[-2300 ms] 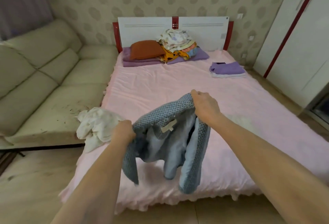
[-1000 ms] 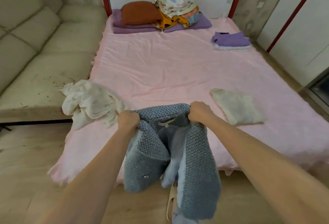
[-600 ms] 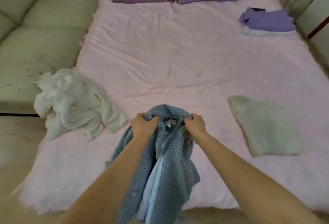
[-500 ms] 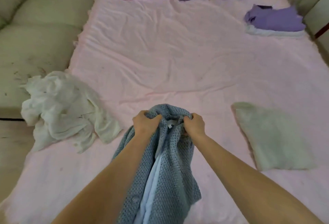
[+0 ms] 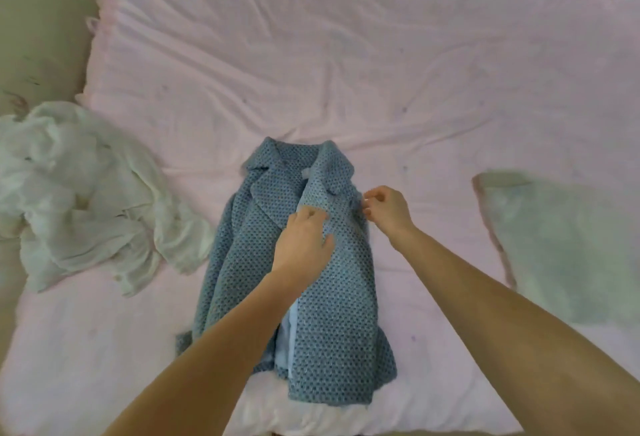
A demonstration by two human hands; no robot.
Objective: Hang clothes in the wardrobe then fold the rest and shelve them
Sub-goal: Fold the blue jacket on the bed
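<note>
Half a second ago both hands held the blue knit jacket (image 5: 304, 262) bunched by its collar above the bed; now it lies flat on the pink sheet (image 5: 346, 54), collar pointing away from the person and its pale blue lining showing along the front opening. Left hand (image 5: 304, 243) reaches in across the garment, palm down, its fingertips pinching the edge of the right-side front panel just below the lapel. Right hand (image 5: 386, 208) sits at the jacket's right shoulder with fingers curled (whether they actually nip the cloth cannot be told). Both forearms stretch forward from the lower edge. A crumpled white garment (image 5: 79, 193) lies to the left, a folded pale cloth (image 5: 561, 245) to the right.
</note>
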